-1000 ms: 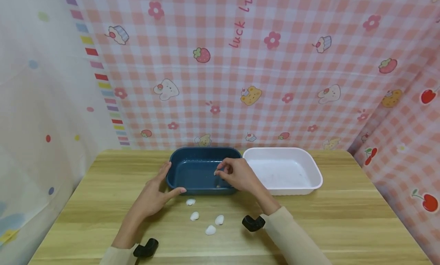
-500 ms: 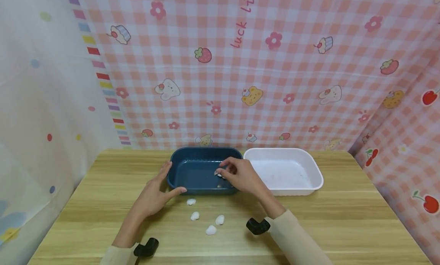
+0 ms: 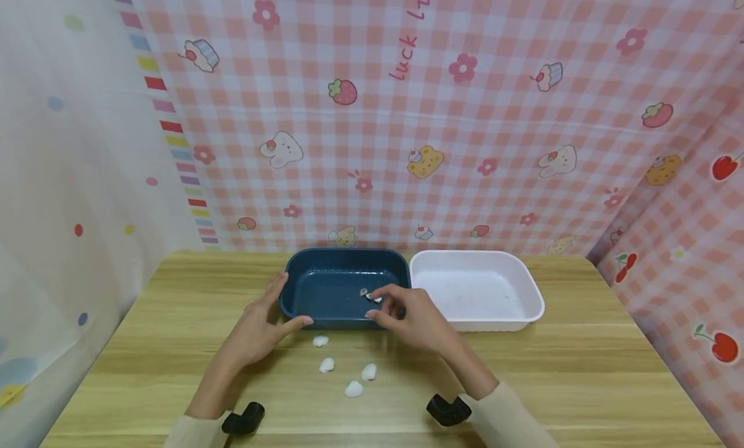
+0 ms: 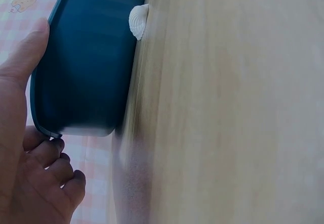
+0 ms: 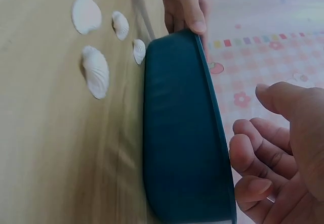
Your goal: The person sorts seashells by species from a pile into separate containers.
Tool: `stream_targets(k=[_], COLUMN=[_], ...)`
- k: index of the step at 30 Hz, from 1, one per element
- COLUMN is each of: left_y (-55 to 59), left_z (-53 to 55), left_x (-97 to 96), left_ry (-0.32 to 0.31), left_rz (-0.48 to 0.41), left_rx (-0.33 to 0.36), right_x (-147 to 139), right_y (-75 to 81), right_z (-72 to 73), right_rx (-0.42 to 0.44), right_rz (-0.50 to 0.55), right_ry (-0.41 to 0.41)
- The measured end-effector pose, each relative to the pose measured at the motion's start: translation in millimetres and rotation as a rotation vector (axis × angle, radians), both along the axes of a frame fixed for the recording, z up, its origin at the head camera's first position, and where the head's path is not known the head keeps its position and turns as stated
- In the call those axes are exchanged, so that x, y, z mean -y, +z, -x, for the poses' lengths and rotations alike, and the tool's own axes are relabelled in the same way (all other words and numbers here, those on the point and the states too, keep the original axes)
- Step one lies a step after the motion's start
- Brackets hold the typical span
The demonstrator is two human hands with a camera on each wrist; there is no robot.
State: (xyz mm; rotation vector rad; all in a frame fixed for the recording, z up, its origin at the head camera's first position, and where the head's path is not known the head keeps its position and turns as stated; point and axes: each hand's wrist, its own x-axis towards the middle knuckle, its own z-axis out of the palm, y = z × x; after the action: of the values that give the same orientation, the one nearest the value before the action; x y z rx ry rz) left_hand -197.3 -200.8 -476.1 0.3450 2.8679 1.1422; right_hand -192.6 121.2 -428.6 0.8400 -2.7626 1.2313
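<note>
My left hand grips the left end of a dark blue plastic tray, thumb on the front rim and fingers at the left side. In the left wrist view those fingers curl at the tray's end. My right hand hovers over the tray's front right part, thumb and fingers apart, holding nothing. Just beyond its fingertips, several small shells lie together on the tray floor, partly hidden by the hand. Several white seashells lie on the table before the tray, among them a ribbed shell and a rounder shell.
A white plastic tray stands against the blue one's right side. Both sit near the back of the wooden table, in front of a pink checked cloth. Black wrist devices are worn at both sleeves.
My right hand has let go of a small shell in the blue tray and drawn back toward the front right, its fingers spreading. The left hand stays in place on the tray.
</note>
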Motion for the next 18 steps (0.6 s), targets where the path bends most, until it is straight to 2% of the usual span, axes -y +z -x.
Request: stream_targets(k=[12,18], left_y=[0.9,0.7], left_z=[0.3,-0.2], left_x=[-0.8,-0.1], left_ry=[-0.001,0.000], left_rz=[-0.007,-0.005], left_rx=[0.005,0.002], right_x=[-7,-9], right_y=[-10.5,-24.5], right_z=[-24.3,-32.7], right_rx=[0.008,0.075], right_rz=[-0.019,-0.013], right_ry=[0.071,0.116])
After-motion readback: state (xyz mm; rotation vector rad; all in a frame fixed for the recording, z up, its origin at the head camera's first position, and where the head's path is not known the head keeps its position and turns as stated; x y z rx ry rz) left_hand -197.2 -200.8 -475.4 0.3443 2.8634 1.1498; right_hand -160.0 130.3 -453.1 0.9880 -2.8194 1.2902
